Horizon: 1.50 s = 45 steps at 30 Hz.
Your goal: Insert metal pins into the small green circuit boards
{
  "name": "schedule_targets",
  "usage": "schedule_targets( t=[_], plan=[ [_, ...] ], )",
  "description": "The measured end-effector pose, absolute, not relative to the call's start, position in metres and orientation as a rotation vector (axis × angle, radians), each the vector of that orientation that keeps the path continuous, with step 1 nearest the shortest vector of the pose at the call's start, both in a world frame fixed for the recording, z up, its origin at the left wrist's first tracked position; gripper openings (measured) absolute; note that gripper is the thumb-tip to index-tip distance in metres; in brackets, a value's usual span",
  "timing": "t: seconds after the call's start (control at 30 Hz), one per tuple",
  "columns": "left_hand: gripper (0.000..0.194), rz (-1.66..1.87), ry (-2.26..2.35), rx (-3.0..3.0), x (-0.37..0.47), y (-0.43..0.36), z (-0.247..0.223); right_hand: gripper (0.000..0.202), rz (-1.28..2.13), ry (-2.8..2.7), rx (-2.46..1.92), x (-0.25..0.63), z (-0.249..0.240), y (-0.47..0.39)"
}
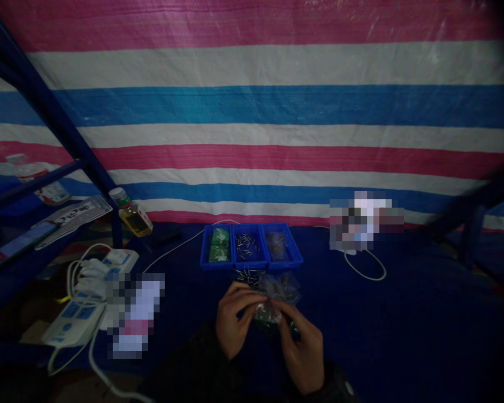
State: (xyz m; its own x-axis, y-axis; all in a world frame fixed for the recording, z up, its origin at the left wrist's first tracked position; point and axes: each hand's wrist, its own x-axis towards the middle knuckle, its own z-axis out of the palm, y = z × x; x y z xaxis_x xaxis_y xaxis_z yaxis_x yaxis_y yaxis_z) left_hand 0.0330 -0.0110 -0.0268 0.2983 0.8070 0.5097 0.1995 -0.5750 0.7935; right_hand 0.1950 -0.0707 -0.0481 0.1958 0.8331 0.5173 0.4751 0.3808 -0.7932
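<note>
Over the dark blue table, my left hand (234, 320) and my right hand (301, 347) meet at a small clear plastic bag (269, 312). Both pinch it between thumb and fingers. Its contents are too dim to make out. Something dark green (294, 330) shows under my right fingers, partly hidden. Just beyond my fingertips lies a pile of thin metal pins or screws (247, 276). Beside the pile are clear plastic bags (283, 286) with small brownish pieces inside.
Three blue bins stand behind: one with green packets (219, 244), one with metal pins (246, 246), one with clear bags (277, 246). White power strips (73, 319) with cables and a blurred-out object (138, 313) lie left. A bottle (131, 212) stands by the frame; a striped tarp (269, 106) hangs behind.
</note>
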Motion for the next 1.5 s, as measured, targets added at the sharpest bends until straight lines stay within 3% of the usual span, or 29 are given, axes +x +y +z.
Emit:
schedule_targets(
  t=[0.33,0.5,0.93,1.5],
  plan=[
    [0.004,1.276,0.948,1.896,0.037,-0.02,-0.025,0.008,0.358,-1.354,-1.263,0.191,-0.048,-0.07],
    [0.002,1.303,1.02,1.858,0.036,-0.023,-0.03,0.011,0.395,-1.359,-1.268,0.191,-0.055,-0.071],
    [0.017,1.247,1.091,1.785,0.035,-0.021,-0.02,0.039,0.54,-1.293,-1.363,0.21,-0.035,-0.078],
    [0.013,1.283,1.094,1.743,0.034,-0.019,-0.026,0.056,0.357,-1.56,-1.565,0.26,0.007,0.025]
  ],
)
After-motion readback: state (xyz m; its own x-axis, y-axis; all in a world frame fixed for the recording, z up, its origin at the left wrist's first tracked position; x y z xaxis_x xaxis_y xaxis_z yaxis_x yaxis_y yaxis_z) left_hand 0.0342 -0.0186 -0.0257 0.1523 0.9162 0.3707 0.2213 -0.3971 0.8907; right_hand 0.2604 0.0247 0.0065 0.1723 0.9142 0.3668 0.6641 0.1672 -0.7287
